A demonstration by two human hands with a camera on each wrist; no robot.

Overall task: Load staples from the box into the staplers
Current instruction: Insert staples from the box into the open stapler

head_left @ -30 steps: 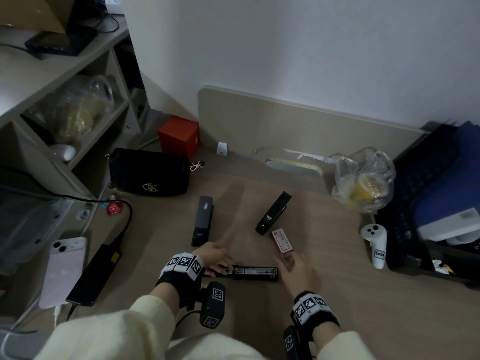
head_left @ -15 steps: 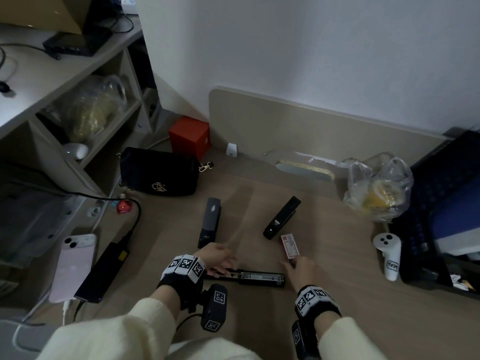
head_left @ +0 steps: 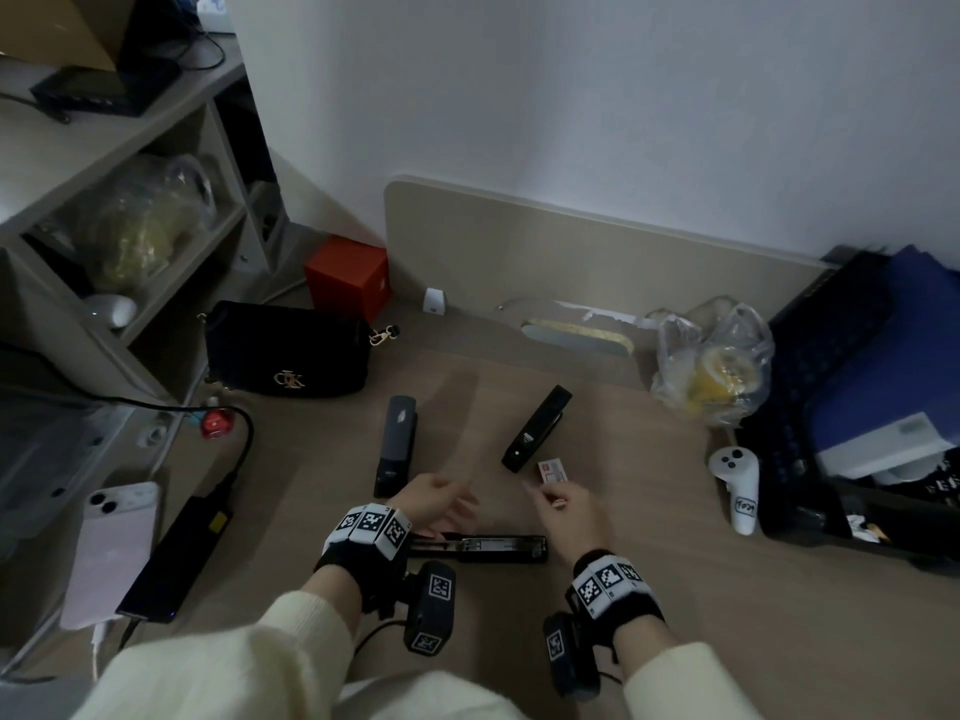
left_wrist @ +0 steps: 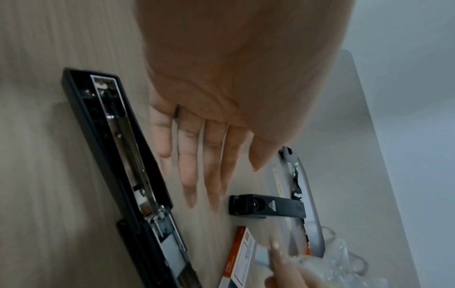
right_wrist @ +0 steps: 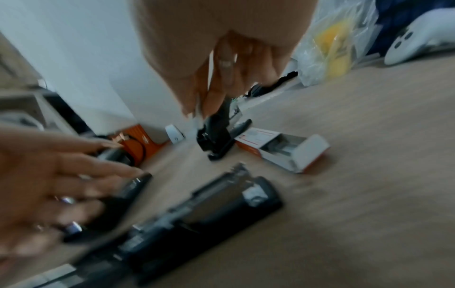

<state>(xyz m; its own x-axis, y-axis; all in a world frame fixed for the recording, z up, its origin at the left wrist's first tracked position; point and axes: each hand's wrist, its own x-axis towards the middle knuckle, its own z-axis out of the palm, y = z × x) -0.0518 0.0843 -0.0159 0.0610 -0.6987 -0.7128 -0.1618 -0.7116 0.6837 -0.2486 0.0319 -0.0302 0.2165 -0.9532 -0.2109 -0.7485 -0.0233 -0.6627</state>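
Three staplers on a wooden desk: opened stapler (head_left: pixel 480 549) laid flat near the front edge, magazine channel exposed; grey stapler (head_left: pixel 396 445) and black stapler (head_left: pixel 535 428) closed, farther back. Staple box (head_left: pixel 551 471), orange and white, tray slid open, just beside the black one. Left hand (head_left: pixel 434 504) hovering with fingers straight, empty. Right hand (head_left: pixel 569 509) with fingers curled near the box; contents, if any, impossible to tell. Probably fetching a strip; next, seating it in the channel. Box printing unreadable; gold "CK" monogram on black handbag (head_left: pixel 285 350).
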